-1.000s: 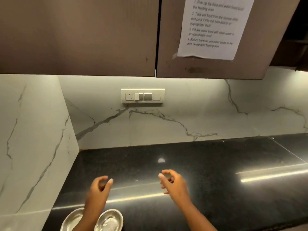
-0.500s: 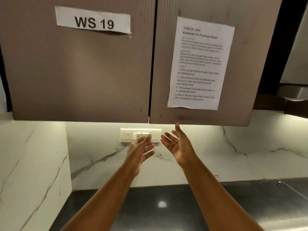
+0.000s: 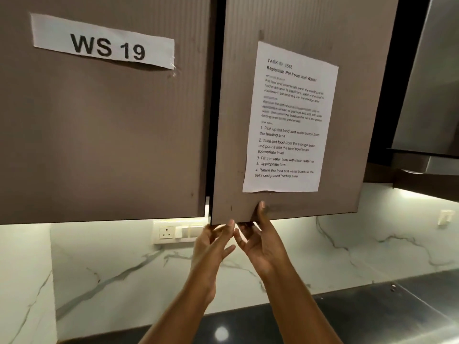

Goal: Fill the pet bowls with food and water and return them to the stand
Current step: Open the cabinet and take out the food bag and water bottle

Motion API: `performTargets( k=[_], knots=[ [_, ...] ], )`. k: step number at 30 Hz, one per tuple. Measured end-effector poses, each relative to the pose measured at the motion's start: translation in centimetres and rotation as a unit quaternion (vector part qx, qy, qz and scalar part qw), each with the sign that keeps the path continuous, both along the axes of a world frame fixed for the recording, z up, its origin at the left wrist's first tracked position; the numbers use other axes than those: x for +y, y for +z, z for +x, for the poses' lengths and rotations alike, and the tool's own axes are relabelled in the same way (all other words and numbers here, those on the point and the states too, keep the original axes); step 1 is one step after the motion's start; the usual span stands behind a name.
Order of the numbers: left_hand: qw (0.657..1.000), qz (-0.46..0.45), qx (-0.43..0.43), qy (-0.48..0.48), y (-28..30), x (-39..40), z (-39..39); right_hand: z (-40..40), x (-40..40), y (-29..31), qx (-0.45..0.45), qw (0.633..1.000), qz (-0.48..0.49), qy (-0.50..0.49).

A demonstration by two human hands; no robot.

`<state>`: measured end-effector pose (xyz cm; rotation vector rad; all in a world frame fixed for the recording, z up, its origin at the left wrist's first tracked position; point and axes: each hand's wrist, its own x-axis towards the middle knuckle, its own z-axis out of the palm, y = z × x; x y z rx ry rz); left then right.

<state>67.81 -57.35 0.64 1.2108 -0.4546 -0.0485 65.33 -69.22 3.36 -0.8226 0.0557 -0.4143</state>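
Fingers of your right hand [image 3: 260,242] pinch the bottom edge of the right cabinet door [image 3: 293,26], thumb in front; beside it, your left hand [image 3: 213,247] curls under the same edge

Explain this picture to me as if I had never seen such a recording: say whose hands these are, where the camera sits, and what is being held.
There is no machine here. A person wears one wide-angle camera on the head, so you look out along their own two bare arms.

The left hand and the right hand reach up together to the bottom edge of the right-hand brown upper cabinet door. The right hand grips that edge, thumb on the front face; the left hand's fingers curl under it at the corner. The door stands slightly ajar, with a dark gap beside the left-hand brown cabinet door.

A white printed instruction sheet is stuck to the held door, and a white paper strip reading WS 19 to the other. Below are a white marbled wall, a cream socket and switch plate, and a dark polished worktop. No pet bowls show here.
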Motion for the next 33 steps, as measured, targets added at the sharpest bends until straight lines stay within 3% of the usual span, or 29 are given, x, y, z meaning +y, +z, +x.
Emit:
performTargets(
  k=[3,8,13,17,20,22,25,30,33],
  knots=[
    [0.998,0.0,-0.051,0.048,1.2,0.1,-1.0,-2.5,-0.4,0.5,-0.005,1.0,-0.015,-0.013],
    [0.987,0.011,-0.159,0.008,1.5,0.1,-7.3,-8.5,-0.1,-1.2,0.0,0.999,0.026,-0.027],
    [0.968,0.035,-0.246,0.039,3.5,-2.4,-13.5,-14.6,-1.5,0.2,-0.003,0.999,0.052,-0.002],
    [0.966,0.048,-0.242,0.079,2.6,-5.0,-18.1,-19.9,-4.1,0.4,0.063,0.992,-0.1,-0.045],
    [0.96,0.071,-0.258,0.087,2.5,-6.7,-21.3,-24.5,-5.7,0.4,0.077,0.934,-0.282,-0.203],
    [0.955,0.103,-0.268,0.073,2.2,-7.7,-23.6,-27.6,-6.5,0.9,0.017,0.893,-0.343,-0.291],
    [0.947,0.145,-0.288,0.003,1.5,-9.5,-26.5,-30.8,-6.4,2.4,-0.072,0.874,-0.387,-0.286],
    [0.927,0.161,-0.331,-0.067,2.1,-12.4,-31.7,-33.6,-8.2,2.2,-0.03,0.789,-0.454,-0.413],
    [0.925,0.17,-0.326,-0.096,3.0,-15.3,-33.9,-35.7,-11.6,2.3,-0.037,0.777,-0.447,-0.441]
  ],
)
